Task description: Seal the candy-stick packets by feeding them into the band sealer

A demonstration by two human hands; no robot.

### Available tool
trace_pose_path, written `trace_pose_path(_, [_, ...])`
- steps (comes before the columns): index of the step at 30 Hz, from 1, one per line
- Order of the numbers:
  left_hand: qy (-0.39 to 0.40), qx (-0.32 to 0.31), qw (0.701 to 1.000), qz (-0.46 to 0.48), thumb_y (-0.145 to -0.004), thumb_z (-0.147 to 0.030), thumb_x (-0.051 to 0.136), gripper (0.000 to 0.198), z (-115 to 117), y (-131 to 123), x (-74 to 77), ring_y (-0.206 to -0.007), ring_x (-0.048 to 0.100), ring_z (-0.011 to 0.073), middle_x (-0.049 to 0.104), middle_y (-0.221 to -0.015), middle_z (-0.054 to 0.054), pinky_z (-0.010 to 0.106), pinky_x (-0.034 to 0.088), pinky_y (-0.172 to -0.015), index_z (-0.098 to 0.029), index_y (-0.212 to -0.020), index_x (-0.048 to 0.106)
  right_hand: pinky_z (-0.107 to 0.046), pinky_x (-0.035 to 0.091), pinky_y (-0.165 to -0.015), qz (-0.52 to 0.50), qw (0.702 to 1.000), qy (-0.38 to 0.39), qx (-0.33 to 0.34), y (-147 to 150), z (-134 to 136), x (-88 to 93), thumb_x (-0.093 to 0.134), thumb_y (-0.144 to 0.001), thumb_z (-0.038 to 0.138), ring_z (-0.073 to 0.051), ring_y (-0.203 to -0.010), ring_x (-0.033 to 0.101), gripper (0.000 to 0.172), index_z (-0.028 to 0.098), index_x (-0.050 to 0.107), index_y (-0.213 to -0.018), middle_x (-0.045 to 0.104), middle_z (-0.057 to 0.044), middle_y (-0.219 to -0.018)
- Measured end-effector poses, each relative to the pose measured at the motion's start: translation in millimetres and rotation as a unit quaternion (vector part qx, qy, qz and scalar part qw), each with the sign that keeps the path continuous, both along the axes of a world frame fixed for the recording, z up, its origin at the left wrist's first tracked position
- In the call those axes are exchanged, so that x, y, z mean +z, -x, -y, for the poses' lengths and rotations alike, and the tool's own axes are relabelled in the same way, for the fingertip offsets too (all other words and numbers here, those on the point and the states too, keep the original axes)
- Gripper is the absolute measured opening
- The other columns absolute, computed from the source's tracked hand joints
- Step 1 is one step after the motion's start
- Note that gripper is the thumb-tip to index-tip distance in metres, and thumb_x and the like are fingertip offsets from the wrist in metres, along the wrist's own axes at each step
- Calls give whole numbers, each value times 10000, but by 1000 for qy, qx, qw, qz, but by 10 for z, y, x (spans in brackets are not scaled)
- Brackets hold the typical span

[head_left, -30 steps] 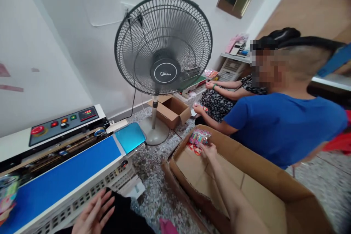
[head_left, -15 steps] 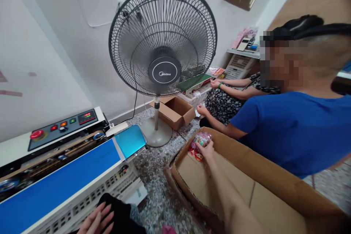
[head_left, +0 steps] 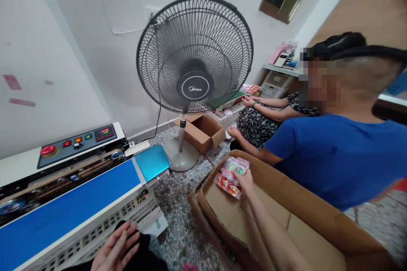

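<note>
My right hand [head_left: 244,181] reaches into a large cardboard box [head_left: 288,190] and pinches the edge of a clear plastic packet [head_left: 234,165] with pink and green printed pieces. Just below it, a second clear packet with red cartoon-face pieces [head_left: 227,186] lies against it near the box's far end. Whether my fingers also grip this red packet cannot be made out. My left hand [head_left: 116,247] rests palm up over dark clothing at the lower left, fingers spread and holding nothing.
At left stands a sealing machine with a blue belt [head_left: 79,216], a red stop button [head_left: 47,150] and a blue end plate [head_left: 152,163]. A standing fan [head_left: 194,87] is ahead, with a smaller open carton [head_left: 202,131] behind its base. Two people sit at right, one in a blue shirt [head_left: 330,161].
The packets in my right hand now lie flatter and show more of the red faces. My left hand has shifted slightly up. The camera view has tilted a little.
</note>
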State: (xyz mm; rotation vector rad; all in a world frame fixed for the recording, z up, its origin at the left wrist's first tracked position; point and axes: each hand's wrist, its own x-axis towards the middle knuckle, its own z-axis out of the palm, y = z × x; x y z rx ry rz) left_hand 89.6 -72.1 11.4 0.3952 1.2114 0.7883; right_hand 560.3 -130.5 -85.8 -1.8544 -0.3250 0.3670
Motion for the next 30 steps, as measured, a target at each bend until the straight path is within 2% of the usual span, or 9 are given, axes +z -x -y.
trace_pose_path(3, [-23, -24, 999, 4, -533, -383, 751, 547, -27, -109, 61, -1058, 533, 319, 621, -1111, 106, 401, 476, -837, -201, -1026, 599, -342, 523, -674, -8, 998, -54, 30, 157, 106, 467, 718, -510, 421, -242, -805, 629, 597, 182, 462, -995, 647, -78, -936])
trace_pose_path(5, [-51, -57, 997, 5, -593, -380, 715, 512, -34, -240, 130, -1085, 516, 306, 605, -1136, 112, 413, 439, -885, -199, -1054, 589, -350, 522, -698, -4, 993, -89, 84, 374, 83, 830, 719, -544, 417, -239, -822, 627, 605, 185, 462, -1040, 645, -78, -964])
trace_pose_path(8, [-127, -95, 987, 33, -643, -324, 689, 484, -25, -483, 276, -1152, 461, 283, 544, -1223, 115, 408, 369, -954, -213, -1099, 572, -358, 514, -732, -15, 970, -110, 218, 923, -110, 1283, 728, -580, 366, -235, -859, 617, 591, 194, 462, -1080, 640, -74, -993])
trace_pose_path(11, [-183, -94, 973, 105, -628, -241, 707, 560, -38, -645, 409, -1180, 434, 266, 479, -1295, 116, 388, 337, -979, -240, -1160, 532, -347, 507, -749, -69, 917, -103, 380, 1675, -397, 1484, 716, -618, 304, -210, -864, 614, 554, 211, 454, -1097, 639, -47, -989])
trace_pose_path(14, [-198, -78, 961, 177, -650, -204, 688, 503, -93, -587, 448, -1140, 476, 256, 531, -1240, 122, 370, 366, -953, -210, -1132, 543, -332, 495, -763, -90, 852, -90, 507, 2410, -649, 1462, 682, -651, 264, -188, -864, 608, 510, 214, 452, -1104, 633, -33, -988])
trace_pose_path(17, [-174, -28, 968, 178, -668, -232, 674, 347, -134, -322, 388, -980, 587, 249, 650, -1030, 120, 359, 428, -878, -152, -996, 598, -320, 479, -777, -34, 812, -74, 578, 2919, -833, 1349, 678, -641, 253, -180, -863, 593, 498, 211, 464, -1088, 619, -26, -969])
trace_pose_path(21, [-144, 77, 972, 167, -676, -252, 668, 291, -139, 66, 281, -867, 631, 222, 683, -927, 81, 346, 458, -827, -166, -946, 601, -299, 484, -728, 19, 802, -63, 594, 3258, -996, 1196, 693, -624, 312, -164, -815, 579, 603, 224, 420, -1155, 574, -23, -958])
trace_pose_path(25, [-145, 133, 968, 159, -640, -245, 700, 355, -173, 257, 222, -866, 634, 230, 684, -934, 78, 360, 470, -816, -175, -971, 591, -283, 484, -671, 14, 796, -54, 602, 3484, -1088, 1105, 610, -715, 347, -147, -714, 575, 440, 223, 458, -1108, 577, 6, -798])
trace_pose_path(30, [-156, 210, 957, 126, -607, -219, 726, 371, -270, 363, 116, -875, 634, 239, 690, -905, 78, 375, 472, -835, -166, -947, 588, -299, 488, -688, -33, 796, -69, 600, 3727, -1194, 1030, 569, -753, 375, -168, -743, 601, 350, 218, 452, -1043, 612, -8, -809])
